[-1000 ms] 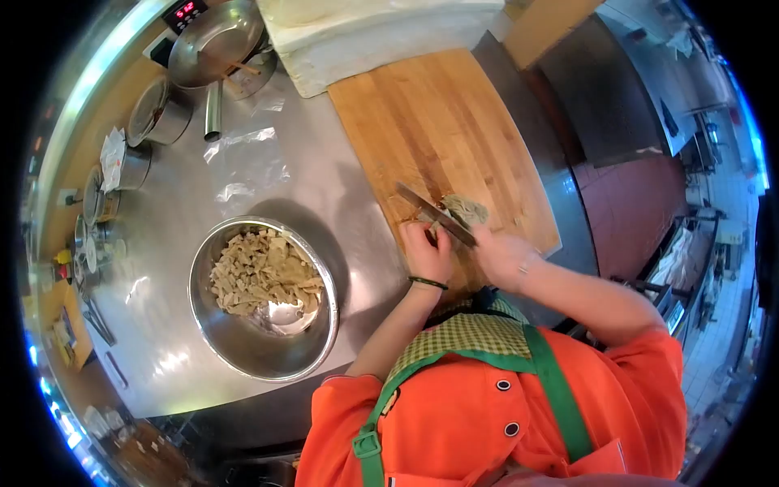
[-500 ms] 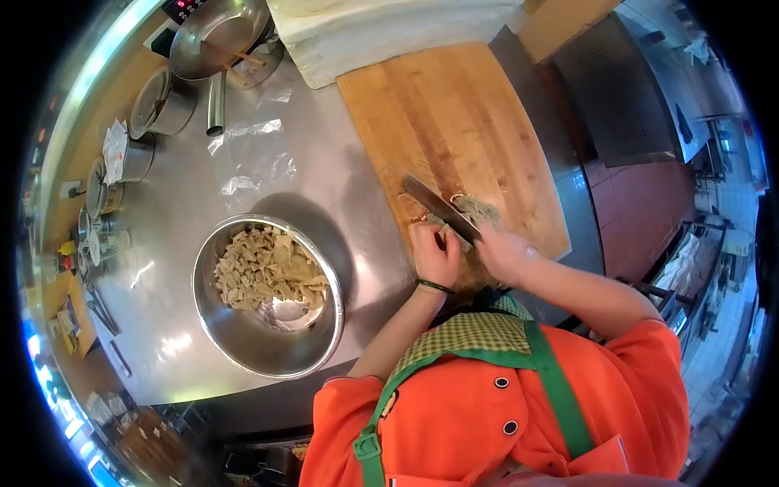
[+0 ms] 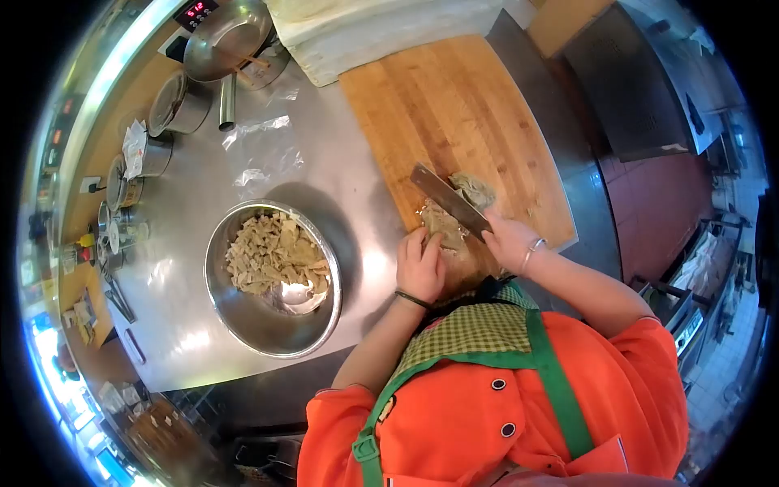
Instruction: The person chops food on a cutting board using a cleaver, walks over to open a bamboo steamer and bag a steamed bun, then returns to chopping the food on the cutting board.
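Note:
A cleaver (image 3: 448, 197) slants across the near part of the wooden cutting board (image 3: 454, 105), its handle hidden in my right hand (image 3: 511, 243), which is closed around it. On the left side of the blade lies a pale brownish piece of what looks like cooked meat (image 3: 442, 226). My left hand (image 3: 421, 264) rests at the near edge of this piece, fingers stretched out and touching it. Beyond the blade sits a greyish, folded piece of similar food (image 3: 472, 191). To the left, a steel bowl (image 3: 213, 280) holds many cut pale pieces (image 3: 276, 253).
A steel counter (image 3: 178, 308) carries a clear plastic sheet (image 3: 264, 150), a wok (image 3: 227, 45) and lidded pots (image 3: 180, 105) along its far left. Tongs (image 3: 120, 300) lie near the left edge. A white foam box (image 3: 373, 32) stands behind the board.
My left hand has drawn back left and its fingers have straightened. More of the meat shows beside the cleaver. The blade remains slanted over the board; the view has shifted slightly.

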A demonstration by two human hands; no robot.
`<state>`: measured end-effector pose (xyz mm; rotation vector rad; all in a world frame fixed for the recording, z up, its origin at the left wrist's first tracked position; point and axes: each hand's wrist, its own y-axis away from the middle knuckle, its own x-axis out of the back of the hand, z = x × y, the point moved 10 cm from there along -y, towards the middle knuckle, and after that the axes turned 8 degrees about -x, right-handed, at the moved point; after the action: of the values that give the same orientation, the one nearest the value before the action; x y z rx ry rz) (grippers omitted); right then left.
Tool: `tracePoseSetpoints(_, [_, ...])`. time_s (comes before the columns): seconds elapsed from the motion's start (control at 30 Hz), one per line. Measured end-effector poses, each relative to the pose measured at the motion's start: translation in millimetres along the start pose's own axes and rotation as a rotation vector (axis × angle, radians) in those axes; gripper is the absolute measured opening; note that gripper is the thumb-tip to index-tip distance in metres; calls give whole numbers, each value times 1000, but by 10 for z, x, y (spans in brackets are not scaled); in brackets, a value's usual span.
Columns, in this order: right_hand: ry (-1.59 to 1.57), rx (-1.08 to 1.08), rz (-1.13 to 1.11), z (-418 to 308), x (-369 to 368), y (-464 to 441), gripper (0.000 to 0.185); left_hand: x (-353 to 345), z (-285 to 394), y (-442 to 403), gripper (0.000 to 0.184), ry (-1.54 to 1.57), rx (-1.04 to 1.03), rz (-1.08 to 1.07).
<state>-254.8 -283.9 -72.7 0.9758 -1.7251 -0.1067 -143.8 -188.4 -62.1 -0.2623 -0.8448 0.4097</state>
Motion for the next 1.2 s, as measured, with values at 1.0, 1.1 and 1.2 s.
tracePoseSetpoints(1.0, [380,211,-153,-486,-178,-93,45,-118,120,25,25,87,-372,-65])
tracePoseSetpoints(1.1, [173,110,-107,-364,-50,-117,42,-51,152,0,30,57,-365,-58])
tracePoseSetpoints(1.2, [298,211,-134,-453,19,162,41,-37,154,14,28,85,-328,-38])
